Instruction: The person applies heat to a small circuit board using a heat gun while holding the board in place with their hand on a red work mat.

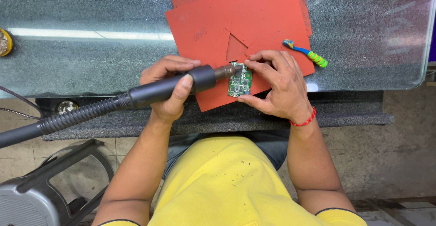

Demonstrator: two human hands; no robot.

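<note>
A black hot-air handpiece (168,89) is gripped in the left hand (169,89), fingers wrapped over the barrel and thumb pressed on its near side; its ribbed hose (77,115) trails off to the left edge. The metal nozzle (225,71) is aimed at the upper left corner of a small green circuit board (240,81), which lies on the near edge of a red heat mat (263,21) laid over a second red sheet on the glass-topped bench (91,49). The board is pinched in the right hand (277,89): fingertips on the top edge, thumb on the lower edge, palm off to the right. A red thread band (305,120) is worn on that wrist. A blue and green toothbrush (307,53) lies just beyond the mat's right edge, apart from both hands. Judged from this pose, the step in hand is heating at the board's corner, and it would be done well if the nozzle were held slightly off the surface and kept square to it, the heat confined to the one spot, and the pinching fingertips kept back from the airstream, as the index tip is seen very near the nozzle mouth. The board should be kept flat on the mat so nothing loosened can slide. Whether the nozzle touches the board cannot be told.
</note>
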